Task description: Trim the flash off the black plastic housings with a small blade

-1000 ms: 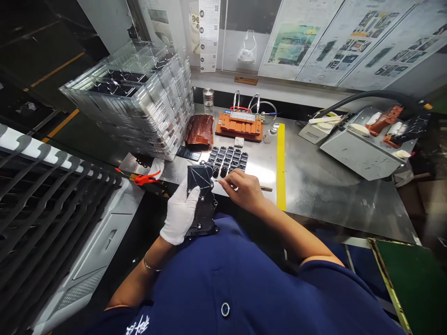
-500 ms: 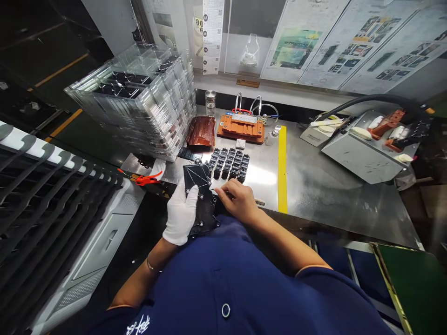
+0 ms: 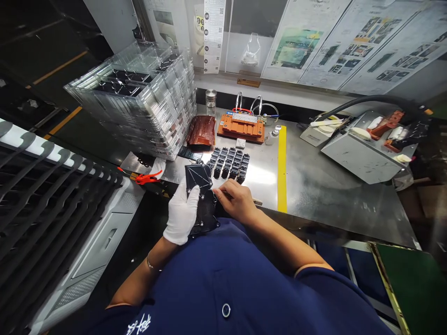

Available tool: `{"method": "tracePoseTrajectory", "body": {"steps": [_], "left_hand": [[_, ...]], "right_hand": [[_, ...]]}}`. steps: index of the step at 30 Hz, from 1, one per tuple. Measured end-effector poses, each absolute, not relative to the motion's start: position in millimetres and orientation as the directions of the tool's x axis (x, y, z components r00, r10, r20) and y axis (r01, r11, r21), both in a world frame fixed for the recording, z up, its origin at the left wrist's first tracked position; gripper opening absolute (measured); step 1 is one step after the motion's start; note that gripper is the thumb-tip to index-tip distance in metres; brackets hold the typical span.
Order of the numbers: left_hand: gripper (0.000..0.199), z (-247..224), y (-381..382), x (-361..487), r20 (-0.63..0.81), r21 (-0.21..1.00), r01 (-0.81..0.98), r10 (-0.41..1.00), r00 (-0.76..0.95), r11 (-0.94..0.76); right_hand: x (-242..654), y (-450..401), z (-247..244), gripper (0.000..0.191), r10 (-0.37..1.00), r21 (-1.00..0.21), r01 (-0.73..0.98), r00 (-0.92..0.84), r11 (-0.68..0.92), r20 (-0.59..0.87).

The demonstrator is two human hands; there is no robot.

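Note:
My left hand [image 3: 181, 211], in a white glove, grips a black ribbed plate [image 3: 198, 179] by its left side, thumb on top. The plate is held in front of my body at the bench's front edge. My right hand [image 3: 235, 200] is ungloved, its thumb and forefinger pinched together beside the plate's right edge; what they hold, if anything, is too small to make out. Just beyond the hands, several black ridged parts [image 3: 230, 163] stand in rows on the metal bench [image 3: 314, 186].
An orange fixture [image 3: 241, 128], a reddish-brown bag [image 3: 202, 131] and a lidded jar [image 3: 211, 102] stand at the back. Clear trays [image 3: 157, 107] are stacked at the left, near a red tool [image 3: 149, 178]. A grey box device [image 3: 363, 149] is at the right.
The black plate and my left hand have shifted very slightly to the right. My right hand keeps its pinch and has barely moved.

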State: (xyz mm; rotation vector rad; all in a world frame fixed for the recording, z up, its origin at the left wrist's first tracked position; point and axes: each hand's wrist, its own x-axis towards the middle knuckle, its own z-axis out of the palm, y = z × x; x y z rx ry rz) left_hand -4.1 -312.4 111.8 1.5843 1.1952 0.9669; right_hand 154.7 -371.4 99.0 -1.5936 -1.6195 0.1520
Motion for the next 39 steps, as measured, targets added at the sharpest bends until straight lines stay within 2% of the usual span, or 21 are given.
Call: {"method": "tracePoseTrajectory", "body": {"steps": [4, 7, 10, 15, 18, 20, 23, 27, 30, 33, 34, 36, 39], "left_hand": [[0.047, 114, -305, -9, -0.001, 0.966, 0.242, 0.938, 0.346, -0.089], [0.048, 120, -297, -14, -0.061, 0.963, 0.256, 0.857, 0.511, -0.084], [0.048, 127, -294, -17, -0.095, 0.959, 0.271, 0.795, 0.599, -0.089], [0.05, 128, -296, -16, -0.103, 0.958, 0.273, 0.779, 0.618, -0.09], [0.05, 125, -297, -15, -0.084, 0.957, 0.273, 0.803, 0.59, -0.1], [0.05, 123, -297, -14, -0.073, 0.956, 0.277, 0.831, 0.551, -0.1], [0.05, 122, -298, -11, -0.056, 0.965, 0.251, 0.881, 0.471, -0.073], [0.05, 123, -301, -9, -0.052, 0.98, 0.197, 0.901, 0.431, -0.038], [0.049, 125, -301, -11, -0.054, 0.983, 0.183, 0.894, 0.444, -0.032], [0.048, 127, -298, -15, -0.073, 0.984, 0.176, 0.848, 0.526, -0.024], [0.049, 128, -297, -16, -0.094, 0.984, 0.175, 0.819, 0.566, -0.008], [0.05, 128, -295, -17, -0.159, 0.984, 0.167, 0.753, 0.639, 0.065], [0.052, 127, -293, -18, -0.263, 0.961, 0.13, 0.662, 0.702, 0.245]], "right_hand": [[167, -369, 103, 0.029, 0.88, -0.606, 0.761, 0.102, 0.231, 0.464], [183, -365, 110, 0.031, 0.877, -0.484, 0.825, -0.028, 0.29, 0.479], [196, -363, 117, 0.031, 0.872, -0.389, 0.837, -0.192, 0.385, 0.45], [202, -363, 122, 0.034, 0.855, -0.293, 0.841, -0.321, 0.455, 0.407], [197, -364, 119, 0.038, 0.851, -0.201, 0.89, -0.291, 0.408, 0.437], [192, -364, 115, 0.039, 0.846, -0.183, 0.921, -0.219, 0.344, 0.486], [182, -364, 108, 0.038, 0.848, -0.253, 0.937, -0.076, 0.241, 0.525], [175, -361, 100, 0.036, 0.865, -0.475, 0.87, 0.134, 0.13, 0.483], [179, -356, 101, 0.032, 0.854, -0.723, 0.678, 0.293, 0.131, 0.43], [187, -349, 107, 0.037, 0.872, -0.913, 0.403, 0.42, 0.069, 0.251], [190, -346, 109, 0.041, 0.904, -0.948, 0.316, 0.4, 0.023, 0.155], [195, -344, 114, 0.046, 0.966, -0.981, 0.157, 0.248, -0.115, -0.074], [197, -344, 116, 0.056, 0.949, -0.949, -0.008, 0.01, -0.316, -0.316]]}}
